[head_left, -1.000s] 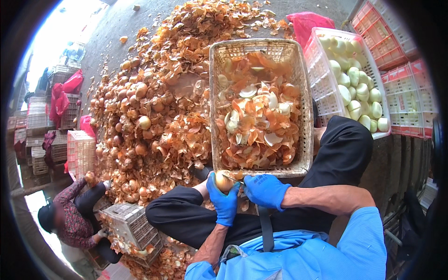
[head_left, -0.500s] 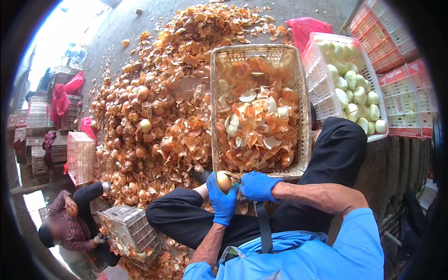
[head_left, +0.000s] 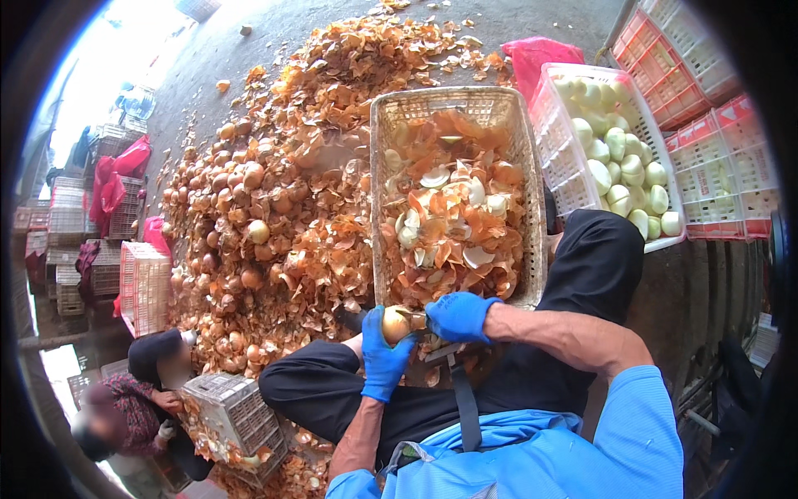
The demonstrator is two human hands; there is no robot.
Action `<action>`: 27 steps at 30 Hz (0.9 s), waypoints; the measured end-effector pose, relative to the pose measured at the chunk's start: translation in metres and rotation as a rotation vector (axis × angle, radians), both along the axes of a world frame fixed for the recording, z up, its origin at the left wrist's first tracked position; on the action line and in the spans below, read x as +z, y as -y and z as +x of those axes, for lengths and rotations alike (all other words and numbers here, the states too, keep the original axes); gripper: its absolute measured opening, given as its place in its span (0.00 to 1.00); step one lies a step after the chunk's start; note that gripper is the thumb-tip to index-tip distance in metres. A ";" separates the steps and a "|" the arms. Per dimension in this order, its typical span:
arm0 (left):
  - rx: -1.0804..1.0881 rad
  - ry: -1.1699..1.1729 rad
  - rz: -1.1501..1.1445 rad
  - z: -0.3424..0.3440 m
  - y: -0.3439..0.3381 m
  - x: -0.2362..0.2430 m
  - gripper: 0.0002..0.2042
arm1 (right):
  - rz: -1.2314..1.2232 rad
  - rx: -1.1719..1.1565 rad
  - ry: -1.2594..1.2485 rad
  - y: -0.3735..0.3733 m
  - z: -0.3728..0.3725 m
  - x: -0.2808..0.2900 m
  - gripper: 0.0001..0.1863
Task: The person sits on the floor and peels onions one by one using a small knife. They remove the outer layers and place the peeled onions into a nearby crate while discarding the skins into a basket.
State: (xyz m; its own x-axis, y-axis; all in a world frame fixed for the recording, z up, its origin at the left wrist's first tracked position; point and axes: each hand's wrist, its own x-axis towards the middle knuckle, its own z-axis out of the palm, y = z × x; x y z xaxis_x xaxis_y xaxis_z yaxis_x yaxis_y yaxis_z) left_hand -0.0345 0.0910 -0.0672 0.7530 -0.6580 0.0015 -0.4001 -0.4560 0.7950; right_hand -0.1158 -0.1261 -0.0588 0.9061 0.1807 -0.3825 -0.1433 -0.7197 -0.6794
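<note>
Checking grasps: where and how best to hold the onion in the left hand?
Probably cup the onion by its rounded left side, from the left: its curve suits a palm, the left hand holds it there, and the right hand crowds its right side.

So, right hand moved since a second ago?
Yes: forward, against the peel-filled crate; the right hand now overlaps more of its near rim.

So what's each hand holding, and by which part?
Left blue-gloved hand: round yellowish onion, cupped at its left and near sides. Right blue-gloved hand: thin metal knife, apparently by the handle, hidden in the fist.
</note>
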 end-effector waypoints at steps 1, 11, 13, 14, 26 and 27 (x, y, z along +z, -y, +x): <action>-0.027 -0.018 0.006 0.003 -0.004 0.000 0.38 | -0.023 0.026 -0.007 0.007 0.003 0.001 0.12; 0.089 -0.531 -0.199 0.017 -0.013 0.019 0.39 | 0.145 0.061 -0.120 0.042 0.020 0.036 0.17; 0.141 -0.560 -0.255 0.018 -0.001 0.028 0.39 | 0.245 -0.107 0.003 0.040 0.018 0.036 0.22; 0.120 -0.531 -0.237 0.017 0.003 0.035 0.39 | 0.295 -0.187 0.029 0.034 0.017 0.037 0.24; -0.138 -0.591 -0.160 0.019 0.019 0.059 0.41 | 0.624 -0.440 0.093 0.027 0.019 0.046 0.18; -0.147 -0.640 -0.165 0.020 0.022 0.063 0.42 | 0.603 -0.445 0.082 0.028 0.019 0.045 0.17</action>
State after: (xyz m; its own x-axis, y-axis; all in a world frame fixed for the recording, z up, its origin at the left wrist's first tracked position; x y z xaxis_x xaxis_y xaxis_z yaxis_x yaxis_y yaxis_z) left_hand -0.0142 0.0692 -0.0041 0.5418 -0.7828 -0.3060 0.1242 -0.2855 0.9503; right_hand -0.0972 -0.1541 -0.0134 0.9638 -0.0521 -0.2614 -0.2656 -0.1055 -0.9583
